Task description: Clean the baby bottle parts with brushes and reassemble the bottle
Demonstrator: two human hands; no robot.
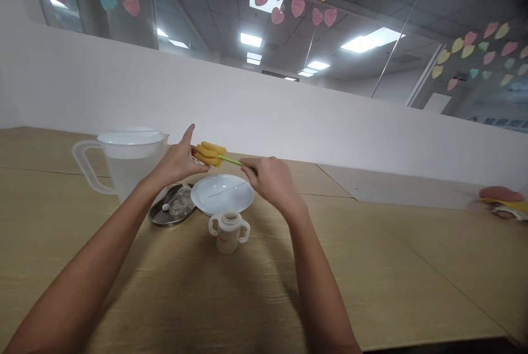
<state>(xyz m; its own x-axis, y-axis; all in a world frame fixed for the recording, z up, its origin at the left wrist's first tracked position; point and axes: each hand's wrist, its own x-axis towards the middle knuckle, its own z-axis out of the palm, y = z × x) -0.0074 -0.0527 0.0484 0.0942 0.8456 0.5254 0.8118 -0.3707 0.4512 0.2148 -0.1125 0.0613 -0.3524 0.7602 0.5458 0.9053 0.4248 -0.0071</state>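
Note:
A bottle brush with a yellow sponge head (210, 153) and a thin green handle is held above a white bowl (223, 193). My right hand (270, 181) is closed around the end of the handle. At the sponge head, my left hand (181, 159) grips its left side, one finger pointing up and another digit stretched under the sponge; its other fingers are partly hidden. Below stands a lidless, translucent two-handled baby cup (228, 232), upright in front of the bowl. A round metal tray (171, 217) beside the bowl carries several clear parts and a small white piece.
A large translucent pitcher (132, 161) with a handle stands behind my left forearm. The wooden table (391, 277) meets a low white wall (198, 90) with glass above it. At the far right edge, a blurred reddish and yellow object (503, 197) rests on the table.

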